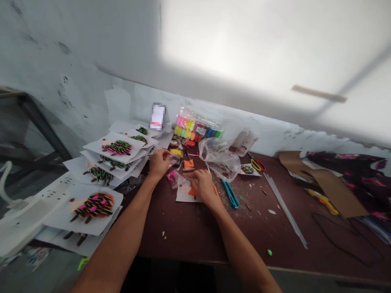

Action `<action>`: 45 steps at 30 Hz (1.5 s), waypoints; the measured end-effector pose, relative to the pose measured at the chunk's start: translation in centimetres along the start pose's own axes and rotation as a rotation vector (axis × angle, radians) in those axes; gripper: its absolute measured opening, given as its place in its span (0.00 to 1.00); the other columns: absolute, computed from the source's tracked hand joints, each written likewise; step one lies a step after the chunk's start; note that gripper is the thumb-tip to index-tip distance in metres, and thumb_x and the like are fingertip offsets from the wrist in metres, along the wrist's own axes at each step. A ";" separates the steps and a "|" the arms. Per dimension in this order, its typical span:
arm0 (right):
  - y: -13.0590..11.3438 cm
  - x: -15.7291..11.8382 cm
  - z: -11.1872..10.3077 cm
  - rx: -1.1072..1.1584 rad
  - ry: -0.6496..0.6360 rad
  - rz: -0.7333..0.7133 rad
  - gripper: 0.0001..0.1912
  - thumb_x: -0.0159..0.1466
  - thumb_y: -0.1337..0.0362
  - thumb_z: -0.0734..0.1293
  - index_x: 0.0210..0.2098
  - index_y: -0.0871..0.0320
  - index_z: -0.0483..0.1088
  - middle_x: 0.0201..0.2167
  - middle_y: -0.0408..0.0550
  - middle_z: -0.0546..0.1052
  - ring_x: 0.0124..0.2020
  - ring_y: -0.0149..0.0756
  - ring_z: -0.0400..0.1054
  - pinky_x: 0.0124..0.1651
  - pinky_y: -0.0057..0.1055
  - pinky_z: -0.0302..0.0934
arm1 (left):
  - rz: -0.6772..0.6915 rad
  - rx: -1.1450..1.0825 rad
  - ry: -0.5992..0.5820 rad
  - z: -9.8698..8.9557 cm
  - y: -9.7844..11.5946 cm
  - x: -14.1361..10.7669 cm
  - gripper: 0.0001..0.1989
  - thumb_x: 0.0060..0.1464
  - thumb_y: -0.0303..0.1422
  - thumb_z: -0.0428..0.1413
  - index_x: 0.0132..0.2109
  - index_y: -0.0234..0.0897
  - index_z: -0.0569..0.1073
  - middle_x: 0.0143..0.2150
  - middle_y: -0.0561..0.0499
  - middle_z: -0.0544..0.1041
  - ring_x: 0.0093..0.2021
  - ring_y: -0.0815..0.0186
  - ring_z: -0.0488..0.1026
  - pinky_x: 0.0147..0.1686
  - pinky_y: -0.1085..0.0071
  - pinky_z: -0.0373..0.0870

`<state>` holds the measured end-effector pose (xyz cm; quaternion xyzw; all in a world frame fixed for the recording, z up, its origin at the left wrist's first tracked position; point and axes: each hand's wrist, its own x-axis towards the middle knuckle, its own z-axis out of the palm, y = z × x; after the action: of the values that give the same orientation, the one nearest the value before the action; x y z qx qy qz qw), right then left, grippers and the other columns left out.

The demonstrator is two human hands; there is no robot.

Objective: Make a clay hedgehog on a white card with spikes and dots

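My left hand [159,164] is closed in a pinch beside some clear plastic wrapping; what sits between the fingertips is too small to make out. Over a small white card [185,196] with an orange shape and brown bits on it, my right hand [204,186] curls its fingers and thumb together, hiding what they grip. Just beyond it lies a packet of orange clay [188,164]. A pink clay packet [172,179] rests between the hands, and a yellow one [176,153] is near the left fingertips.
Cards with clay hedgehogs [117,148] are stacked at left, above a white power strip [21,211]. Behind are a phone [158,116], colored clay packs [198,129] and a clear bag [218,156]. At right lie a teal cutter [230,194], scissors [258,164], glue sticks [285,209] and a yellow glue gun [322,200].
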<state>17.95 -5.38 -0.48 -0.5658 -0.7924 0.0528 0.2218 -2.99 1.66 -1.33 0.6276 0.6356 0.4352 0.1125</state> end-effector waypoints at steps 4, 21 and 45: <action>-0.2 0.4 -0.2 -0.036 0.069 0.021 0.05 0.66 0.64 0.69 0.34 0.57 0.76 0.35 0.50 0.78 0.40 0.41 0.67 0.45 0.34 0.56 | 0.022 0.102 0.089 -0.7 0.4 -0.2 0.11 0.56 0.24 0.50 0.41 0.35 0.76 0.43 0.41 0.76 0.45 0.54 0.72 0.48 0.59 0.69; -0.8 1.5 0.9 -0.040 0.059 -0.062 0.26 0.65 0.72 0.60 0.63 0.58 0.68 0.50 0.53 0.79 0.47 0.45 0.69 0.51 0.38 0.59 | 0.287 0.318 -0.311 1.9 1.1 -2.0 0.18 0.56 0.23 0.54 0.53 0.33 0.77 0.52 0.36 0.75 0.52 0.50 0.71 0.53 0.57 0.67; -3.7 -0.1 -0.5 0.065 -0.092 -0.313 0.09 0.63 0.70 0.63 0.34 0.57 0.77 0.35 0.49 0.78 0.43 0.41 0.65 0.49 0.37 0.55 | -0.357 -1.259 0.125 0.2 2.8 0.2 0.08 0.51 0.30 0.58 0.40 0.34 0.76 0.32 0.51 0.78 0.34 0.64 0.78 0.37 0.65 0.79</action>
<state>14.97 -6.86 1.21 -0.4251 -0.8779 0.0690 0.2092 -0.89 1.46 0.61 0.3003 0.3593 0.7344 0.4913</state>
